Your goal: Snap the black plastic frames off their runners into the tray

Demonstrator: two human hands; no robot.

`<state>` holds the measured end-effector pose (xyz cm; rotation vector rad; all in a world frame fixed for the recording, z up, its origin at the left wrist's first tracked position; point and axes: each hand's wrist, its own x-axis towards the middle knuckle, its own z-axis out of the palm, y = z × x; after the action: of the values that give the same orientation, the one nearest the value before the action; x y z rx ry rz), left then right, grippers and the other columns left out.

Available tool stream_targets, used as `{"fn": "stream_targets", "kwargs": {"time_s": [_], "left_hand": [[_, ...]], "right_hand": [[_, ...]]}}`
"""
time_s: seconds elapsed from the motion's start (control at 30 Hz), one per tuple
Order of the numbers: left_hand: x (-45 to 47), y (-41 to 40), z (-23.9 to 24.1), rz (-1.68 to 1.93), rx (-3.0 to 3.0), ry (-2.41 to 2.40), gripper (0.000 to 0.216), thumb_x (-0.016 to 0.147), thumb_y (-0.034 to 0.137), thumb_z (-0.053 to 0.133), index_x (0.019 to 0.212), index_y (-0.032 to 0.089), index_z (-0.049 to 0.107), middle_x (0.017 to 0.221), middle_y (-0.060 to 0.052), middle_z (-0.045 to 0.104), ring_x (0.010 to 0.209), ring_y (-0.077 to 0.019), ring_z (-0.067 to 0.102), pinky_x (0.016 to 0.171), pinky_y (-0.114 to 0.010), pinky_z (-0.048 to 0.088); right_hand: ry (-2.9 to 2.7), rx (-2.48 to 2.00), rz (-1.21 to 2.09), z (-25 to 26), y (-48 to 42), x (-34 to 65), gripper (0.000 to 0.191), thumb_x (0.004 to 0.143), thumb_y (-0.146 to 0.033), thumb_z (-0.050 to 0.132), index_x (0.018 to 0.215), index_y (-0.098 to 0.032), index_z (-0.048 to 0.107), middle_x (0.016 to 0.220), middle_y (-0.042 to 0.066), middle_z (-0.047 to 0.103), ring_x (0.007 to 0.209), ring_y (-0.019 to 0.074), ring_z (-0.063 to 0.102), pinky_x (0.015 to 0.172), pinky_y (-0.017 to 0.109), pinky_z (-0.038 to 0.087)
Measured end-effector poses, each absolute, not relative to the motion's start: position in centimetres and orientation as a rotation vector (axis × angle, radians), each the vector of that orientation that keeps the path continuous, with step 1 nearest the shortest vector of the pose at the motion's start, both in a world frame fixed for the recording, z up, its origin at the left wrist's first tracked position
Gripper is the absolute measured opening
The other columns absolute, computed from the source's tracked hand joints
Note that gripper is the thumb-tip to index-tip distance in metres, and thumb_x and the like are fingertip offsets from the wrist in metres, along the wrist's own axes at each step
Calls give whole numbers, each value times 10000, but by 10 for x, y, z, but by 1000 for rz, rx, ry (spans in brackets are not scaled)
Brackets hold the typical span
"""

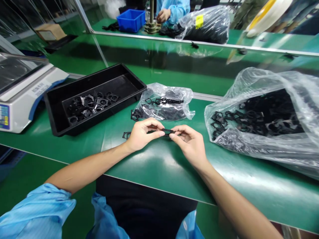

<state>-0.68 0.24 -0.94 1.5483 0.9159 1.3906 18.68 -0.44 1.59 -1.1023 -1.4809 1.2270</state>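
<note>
A small black plastic part is pinched between my two hands above the green table. My left hand grips its left end with thumb and fingers. At its right end, my right hand closes its thumb and fingertips. The fingers hide much of the part. Another black ring-shaped part lies on the table just left of my left hand. Right behind my hands is a small clear bag of black parts, with some more lying on top of it.
A black tray with loose black ring parts stands at left, beside a scale. A large open plastic bag of black parts lies at right. Beyond the partition are a blue bin and a co-worker's hand.
</note>
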Motion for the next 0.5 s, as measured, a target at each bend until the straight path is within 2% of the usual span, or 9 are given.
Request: {"fn": "stream_targets", "kwargs": {"time_s": [0.2, 0.5], "left_hand": [[-6, 2, -6, 1330, 1404, 957, 322, 724, 416, 851, 819, 141, 712, 808, -28, 706, 745, -143, 674, 737, -279, 578], [-4, 0, 0, 1346, 1285, 965, 296, 683, 392, 878, 758, 144, 735, 751, -25, 718, 704, -140, 662, 707, -266, 557]], "right_hand": [[-1451, -1131, 1269, 16, -4, 186, 324, 752, -467, 806, 855, -186, 680, 746, 13, 639, 687, 143, 613, 671, 275, 547], [-1369, -1125, 1347, 17, -4, 185, 336, 708, -454, 845, 828, -190, 676, 701, -7, 613, 643, 131, 583, 642, 270, 516]]}}
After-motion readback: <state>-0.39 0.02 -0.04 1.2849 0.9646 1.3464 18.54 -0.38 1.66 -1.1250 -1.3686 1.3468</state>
